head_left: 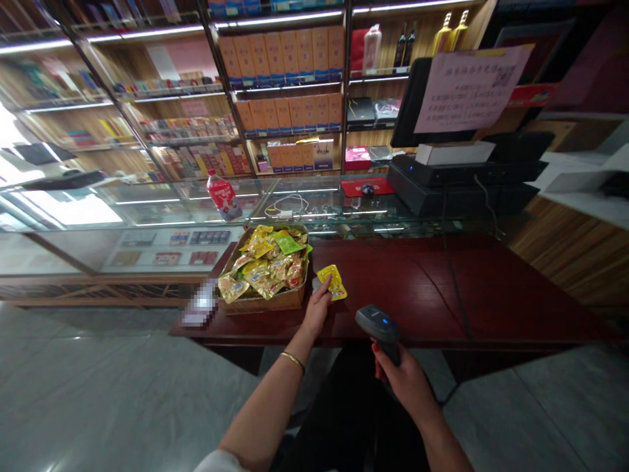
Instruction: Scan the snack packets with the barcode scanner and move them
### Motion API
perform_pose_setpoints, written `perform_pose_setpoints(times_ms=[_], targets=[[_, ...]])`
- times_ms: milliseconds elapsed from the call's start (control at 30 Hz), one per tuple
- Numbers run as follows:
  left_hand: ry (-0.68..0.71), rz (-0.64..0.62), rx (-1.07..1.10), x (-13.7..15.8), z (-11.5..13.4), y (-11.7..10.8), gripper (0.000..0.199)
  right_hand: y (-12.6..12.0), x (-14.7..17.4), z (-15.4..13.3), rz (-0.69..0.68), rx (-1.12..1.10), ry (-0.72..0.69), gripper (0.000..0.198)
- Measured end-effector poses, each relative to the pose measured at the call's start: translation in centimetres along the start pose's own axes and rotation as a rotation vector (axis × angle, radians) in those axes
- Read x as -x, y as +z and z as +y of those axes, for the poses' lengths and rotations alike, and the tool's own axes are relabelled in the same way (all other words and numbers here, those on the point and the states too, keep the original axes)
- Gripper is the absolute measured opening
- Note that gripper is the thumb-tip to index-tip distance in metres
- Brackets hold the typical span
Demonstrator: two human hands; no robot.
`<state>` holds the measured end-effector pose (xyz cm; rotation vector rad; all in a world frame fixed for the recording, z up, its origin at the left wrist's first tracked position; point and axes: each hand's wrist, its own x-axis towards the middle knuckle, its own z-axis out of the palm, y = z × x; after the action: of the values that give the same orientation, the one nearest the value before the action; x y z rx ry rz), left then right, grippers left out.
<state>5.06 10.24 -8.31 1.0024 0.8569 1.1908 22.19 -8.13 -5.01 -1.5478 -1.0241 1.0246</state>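
In my left hand (319, 305) is a small yellow snack packet (336, 283), pinched over the dark red desk just right of a cardboard box (265, 303). That box is heaped with gold, yellow and green snack packets (263, 259). My right hand (399, 370) is wrapped round the handle of a black barcode scanner (377, 322), which shows a small blue light. The scanner's head is raised near the desk's front edge and tilts toward the left. A gap separates it from the packet.
The desk (417, 282) meets a glass display counter (196, 203) behind. On the counter are a red-labelled bottle (223, 195), a white cable (287, 208), a mouse (367, 189) and a monitor (410, 105) with a paper sign. A blurred phone-like object (200, 305) lies at the desk's left edge.
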Motion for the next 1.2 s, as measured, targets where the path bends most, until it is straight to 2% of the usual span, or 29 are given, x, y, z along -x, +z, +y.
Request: perform_pose_setpoints(times_ms=[167,333,467,667,767,833,900,967,1100,1200], targets=[[0.056,0.02,-0.051,0.4,0.7,0.2,0.051,0.8,-0.4,-0.3,-0.021,0.002,0.009,0.053],[-0.033,-0.018,0.053,0.3,0.7,0.3,0.059,1.3,-0.7,-0.7,-0.042,-0.005,0.007,0.053],[-0.001,0.031,0.009,-0.1,0.2,0.0,0.055,1.5,-0.6,-0.9,-0.061,0.004,0.002,0.052],[0.094,0.013,-0.196,0.2,0.6,0.1,0.057,1.0,-0.6,-0.9,0.0,0.042,-0.016,0.043],[0.213,-0.049,-0.449,0.7,0.8,0.6,0.06,-0.1,-0.7,-0.2,0.063,0.062,-0.036,0.037],[0.236,-0.11,-0.625,0.7,0.5,1.4,0.063,-1.0,-0.7,0.5,0.083,0.054,-0.022,0.037],[0.203,-0.171,-0.724,0.1,-0.2,3.0,0.067,-1.9,-0.7,1.2,0.1,0.03,0.0,0.041],[0.165,-0.208,-0.75,-1.2,-1.1,5.5,0.065,-2.5,-0.6,1.7,0.12,0.01,0.008,0.043],[0.093,-0.235,-0.806,-4.8,-2.5,12.8,0.052,-3.2,-0.4,1.4,0.167,0.029,0.009,0.042],[0.097,-0.288,-0.833,-6.8,-2.8,18.5,0.049,-3.8,0.0,0.9,0.21,0.061,0.026,0.044]])
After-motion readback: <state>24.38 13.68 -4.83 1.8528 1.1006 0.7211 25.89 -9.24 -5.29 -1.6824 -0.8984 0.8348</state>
